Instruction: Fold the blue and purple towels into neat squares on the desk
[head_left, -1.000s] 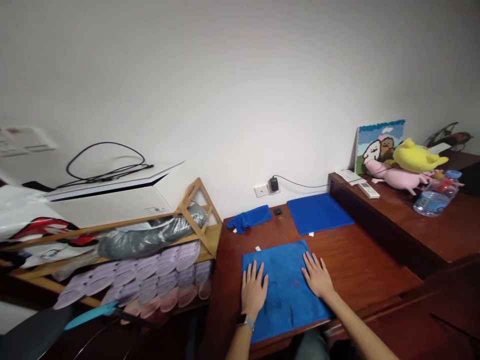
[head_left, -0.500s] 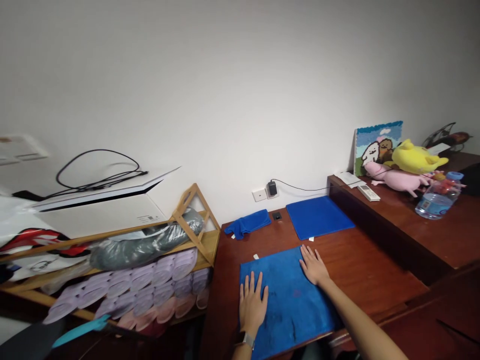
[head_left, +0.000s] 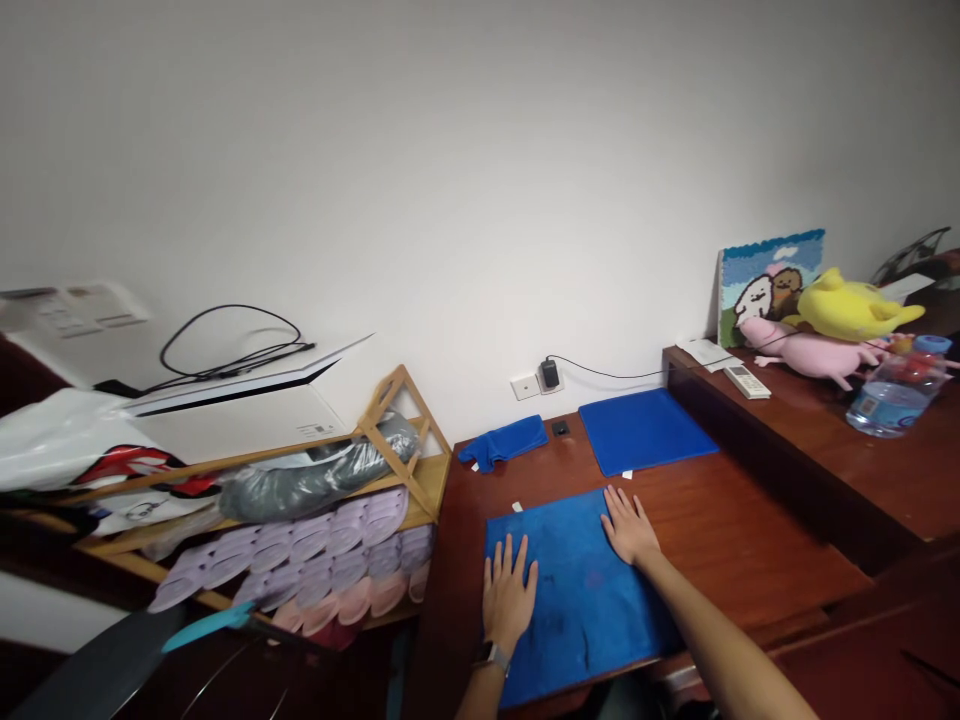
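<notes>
A stained blue cloth (head_left: pixel 574 600) lies spread flat on the reddish-brown desk (head_left: pixel 720 530), reaching its front edge. My left hand (head_left: pixel 508 600) rests palm down on the cloth's left side, fingers stretched out. On its upper right corner my right hand (head_left: pixel 628 525) lies flat, fingers spread. Neither hand grips anything. Behind them, a darker blue folded cloth (head_left: pixel 646 430) lies flat and smooth. Farther left, near the wall, sits a crumpled or loosely folded blue cloth (head_left: pixel 506 442) with a small white tag.
At right, a raised surface holds a water bottle (head_left: pixel 896 395), pink plush toy (head_left: pixel 806 355), yellow plush toy (head_left: pixel 855 305), remote (head_left: pixel 747 381) and dog picture (head_left: pixel 772 285). A black charger (head_left: pixel 550 373) is plugged into the wall. Left stands a wooden rack (head_left: pixel 431 485) with several lilac slippers (head_left: pixel 330 540).
The view has shifted slightly, so the rack and desk appear a little farther right. Both hands stay flat on the cloth, with hardly any movement.
</notes>
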